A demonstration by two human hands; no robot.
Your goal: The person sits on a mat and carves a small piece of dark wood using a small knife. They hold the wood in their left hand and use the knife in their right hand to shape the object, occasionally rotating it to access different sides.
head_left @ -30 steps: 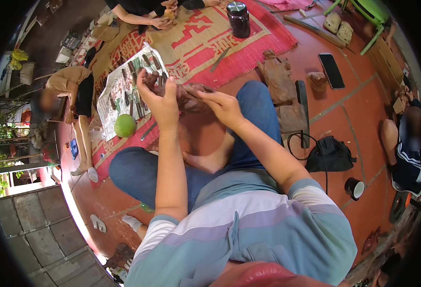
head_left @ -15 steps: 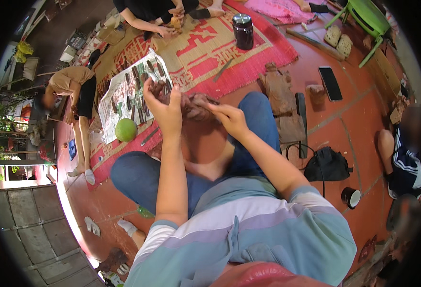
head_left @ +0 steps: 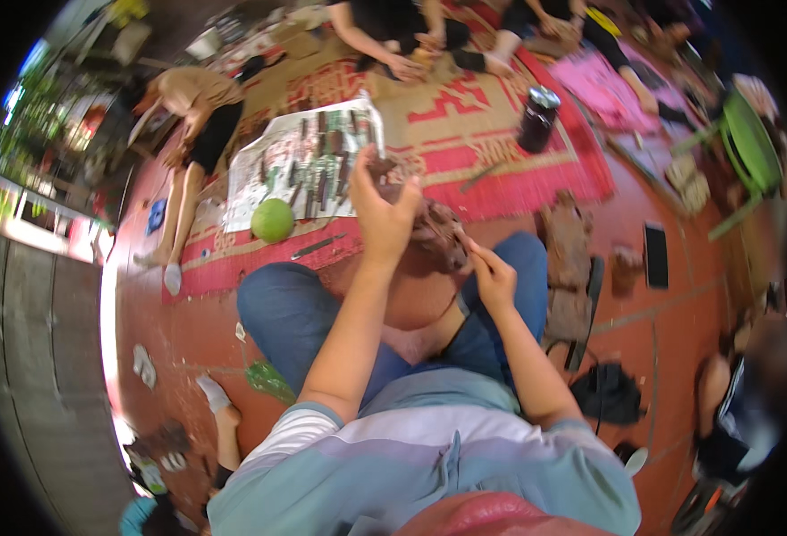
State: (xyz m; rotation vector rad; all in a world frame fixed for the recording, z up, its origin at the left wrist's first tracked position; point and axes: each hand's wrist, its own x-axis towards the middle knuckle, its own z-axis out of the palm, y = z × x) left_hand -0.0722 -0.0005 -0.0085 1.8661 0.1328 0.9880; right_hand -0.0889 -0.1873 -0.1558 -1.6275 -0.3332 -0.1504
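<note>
A lumpy brown carved piece (head_left: 438,239), wood or clay I cannot tell, is held up over my crossed legs. My left hand (head_left: 385,213) grips its far left side, thumb and fingers spread around it. At its right side, my right hand (head_left: 492,271) is closed in a pinch, fingertips close against the surface. Whatever thin thing those fingers hold is too blurred to name. Beyond my left hand, a printed paper sheet (head_left: 249,165) on the mat carries several dark, slim hand tools (head_left: 318,170). A round green fruit (head_left: 273,220) sits by the sheet's near edge.
A red and tan woven mat (head_left: 501,192) spreads ahead, bearing a dark lidded jar (head_left: 537,121). Brown slabs (head_left: 569,246), a small brown block (head_left: 626,268), a phone (head_left: 656,256) and a black pouch (head_left: 610,393) lie rightward. Other people sit or bend around; a green chair (head_left: 749,147) stands far right.
The whole view has shifted, so the scene sits further right and my legs look lower. Both hands stay on the brown piece, which is tilted a little more downward to the right.
</note>
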